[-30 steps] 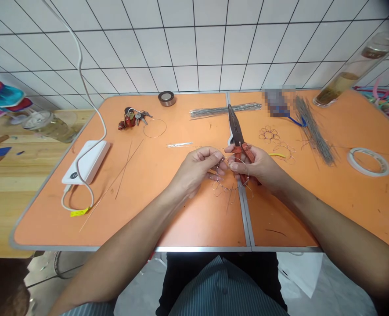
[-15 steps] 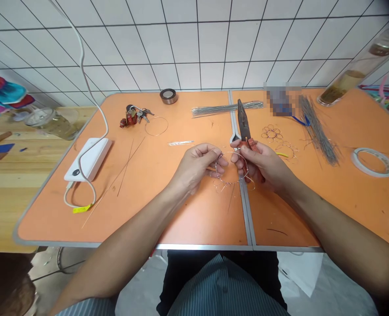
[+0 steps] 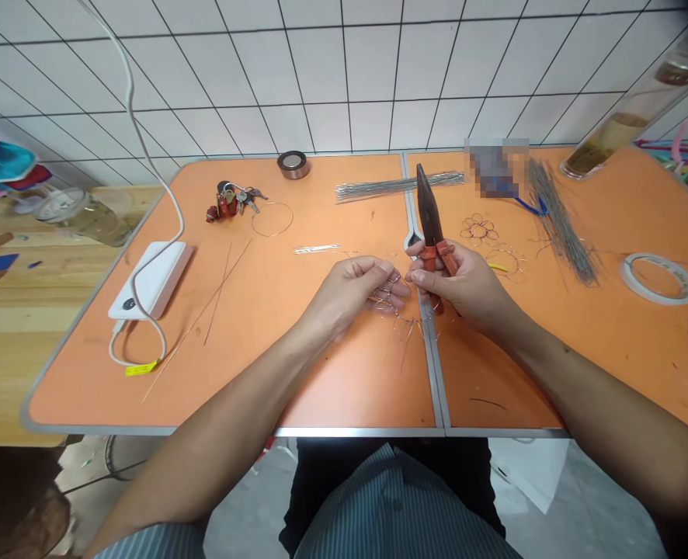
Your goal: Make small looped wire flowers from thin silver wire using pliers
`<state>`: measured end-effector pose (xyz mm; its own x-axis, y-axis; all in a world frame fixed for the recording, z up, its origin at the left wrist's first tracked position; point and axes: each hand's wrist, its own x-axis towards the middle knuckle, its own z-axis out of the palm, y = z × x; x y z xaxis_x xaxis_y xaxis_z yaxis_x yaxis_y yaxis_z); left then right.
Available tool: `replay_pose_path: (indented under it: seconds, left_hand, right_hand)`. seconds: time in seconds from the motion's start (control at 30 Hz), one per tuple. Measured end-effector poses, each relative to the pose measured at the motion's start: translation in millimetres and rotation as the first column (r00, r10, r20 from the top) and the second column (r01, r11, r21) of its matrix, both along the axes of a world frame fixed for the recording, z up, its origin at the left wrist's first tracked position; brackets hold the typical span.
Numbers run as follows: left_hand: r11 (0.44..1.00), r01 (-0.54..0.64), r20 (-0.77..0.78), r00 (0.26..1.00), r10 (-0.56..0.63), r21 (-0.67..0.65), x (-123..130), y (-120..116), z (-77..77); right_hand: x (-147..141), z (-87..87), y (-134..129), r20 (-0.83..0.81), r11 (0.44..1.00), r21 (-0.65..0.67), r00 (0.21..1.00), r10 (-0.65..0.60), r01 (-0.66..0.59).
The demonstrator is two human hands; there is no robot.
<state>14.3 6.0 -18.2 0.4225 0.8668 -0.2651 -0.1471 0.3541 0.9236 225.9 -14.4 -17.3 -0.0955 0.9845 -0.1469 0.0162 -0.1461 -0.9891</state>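
Between both hands is a thin wire ring with small loops (image 3: 407, 320). My left hand (image 3: 363, 293) pinches its left side between thumb and fingers. My right hand (image 3: 461, 278) is wrapped round a pair of pliers (image 3: 430, 210), red-handled, with dark jaws closed and pointing away from me. The thumb and forefinger of that hand come up to the wire too; whether they grip it I cannot tell. Right of the pliers lie a wire flower (image 3: 479, 228) and a fainter looped wire piece (image 3: 505, 262) with a yellow bit on it.
Wire bundles (image 3: 399, 187) (image 3: 562, 225) lie behind and to the right. A tape roll (image 3: 293, 164), keys (image 3: 236, 200), a wire circle (image 3: 272, 220) and a white power bank (image 3: 151, 281) with cable are leftward. At right are a white ring (image 3: 658, 279) and a tilted bottle (image 3: 606, 144).
The wire ring has turned and bunched closer to my left fingers. My right hand has shifted slightly, with the pliers' handles more visible. The whole view has shifted a little.
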Motion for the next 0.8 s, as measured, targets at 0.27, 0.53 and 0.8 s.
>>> replay_pose_path:
  seconds: [0.27,0.53,0.8]
  left_hand:
    - [1.000,0.001,-0.005,1.000,-0.001,-0.012,2.8,-2.0,1.2]
    - [1.000,0.022,-0.030,0.999,-0.023,-0.020,3.6,-2.9,0.1]
    - [1.000,-0.001,-0.045,0.999,0.001,0.009,2.7,-2.5,2.3]
  right_hand:
    - [-3.6,-0.4,-2.2,-0.010,0.998,0.038,0.999,0.047,-0.046]
    - [-5.1,1.5,-3.5,0.001,0.996,0.051,0.997,0.072,-0.072]
    - [-1.8,0.6,-2.0,0.068,0.998,0.007,0.996,0.061,-0.062]
